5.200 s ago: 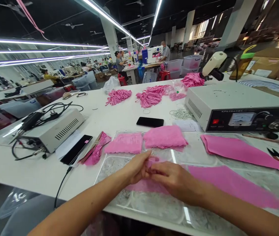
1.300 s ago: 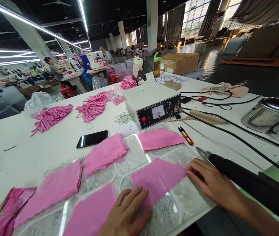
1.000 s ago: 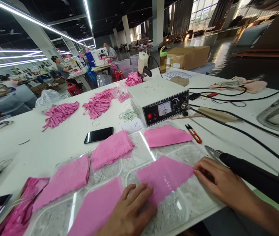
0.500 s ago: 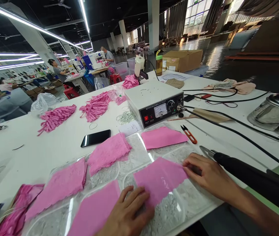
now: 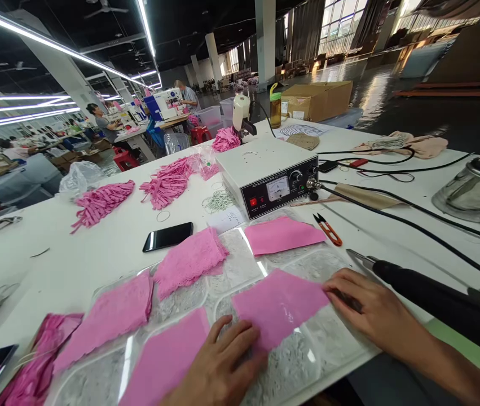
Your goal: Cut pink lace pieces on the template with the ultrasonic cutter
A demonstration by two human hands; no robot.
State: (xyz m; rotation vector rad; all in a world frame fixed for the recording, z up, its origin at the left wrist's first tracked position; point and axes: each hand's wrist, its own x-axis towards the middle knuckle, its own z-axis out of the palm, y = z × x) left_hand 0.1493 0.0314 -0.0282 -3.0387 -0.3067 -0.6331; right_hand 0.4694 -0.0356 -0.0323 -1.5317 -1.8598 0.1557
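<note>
Pressing the pink cloth (image 5: 280, 304) flat on the clear tray (image 5: 303, 366) with the left hand (image 5: 218, 366), grip open, holding nothing. Touching its right corner with the right hand (image 5: 370, 313), grip open too. Next move: needs gentle, even smoothing.

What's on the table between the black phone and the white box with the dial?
In the head view, a small white paper card lies between the phone and the dial box, with a heap of pale thin rings behind it.

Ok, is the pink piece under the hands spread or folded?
Spread: the pink piece lies flat, no fold visible, left hand pressing its near edge, right hand at its right corner.
</note>
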